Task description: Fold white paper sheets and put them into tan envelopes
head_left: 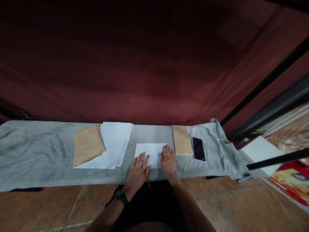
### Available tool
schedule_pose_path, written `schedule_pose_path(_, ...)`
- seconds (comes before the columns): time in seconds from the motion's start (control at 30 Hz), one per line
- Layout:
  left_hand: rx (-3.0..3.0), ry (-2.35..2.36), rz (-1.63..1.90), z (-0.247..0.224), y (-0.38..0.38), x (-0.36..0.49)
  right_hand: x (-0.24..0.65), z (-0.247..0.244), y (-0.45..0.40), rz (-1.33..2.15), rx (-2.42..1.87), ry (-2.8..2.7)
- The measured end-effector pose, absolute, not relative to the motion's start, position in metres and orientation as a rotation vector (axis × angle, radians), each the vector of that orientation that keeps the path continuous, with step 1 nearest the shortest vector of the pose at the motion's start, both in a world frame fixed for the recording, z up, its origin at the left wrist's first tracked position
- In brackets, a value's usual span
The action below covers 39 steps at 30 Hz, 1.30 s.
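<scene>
Two open grips, left (137,172) and right (168,164), lie palm down with nothing clasped, their fingers on the white sheet (150,151) on the cloth-covered counter (53,148); light, even pressure from both sides should keep it flat without dragging it over the soft cloth. Just right of the right grip is a brown paper stack (182,140), then a phone (199,149); left of the left grip, brown envelopes (88,145) partly cover larger white papers (116,138).
</scene>
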<state>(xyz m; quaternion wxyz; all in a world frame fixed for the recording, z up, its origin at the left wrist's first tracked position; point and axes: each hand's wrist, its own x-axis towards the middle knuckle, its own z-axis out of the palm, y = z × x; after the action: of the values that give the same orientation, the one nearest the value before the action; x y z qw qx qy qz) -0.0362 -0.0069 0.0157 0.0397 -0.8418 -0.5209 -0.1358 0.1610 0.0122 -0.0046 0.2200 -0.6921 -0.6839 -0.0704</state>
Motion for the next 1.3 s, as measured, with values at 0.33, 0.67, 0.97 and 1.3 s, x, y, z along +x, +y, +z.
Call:
schedule_pose_path(0.33, -2.583, -1.590, -0.401, 0.009, -0.006, -0.039, 0.164, -0.010, -0.020, -0.205, -1.858, -1.977)
schedule_pose_path(0.67, -2.649, -1.544, -0.554, 0.011, 0.018, 0.007, 0.162, -0.013, -0.020, -0.267, -1.854, -1.969)
schedule_pose_path(0.97, -2.537, -1.732, -0.425, 0.002, 0.059, -0.024, 0.161, -0.011, -0.019, -0.284, -1.842, -1.937)
schedule_pose_path(1.3, -2.352, -1.849, -0.506, 0.005, 0.042, -0.048, 0.161, -0.011, -0.020, -0.282, -1.850, -1.932)
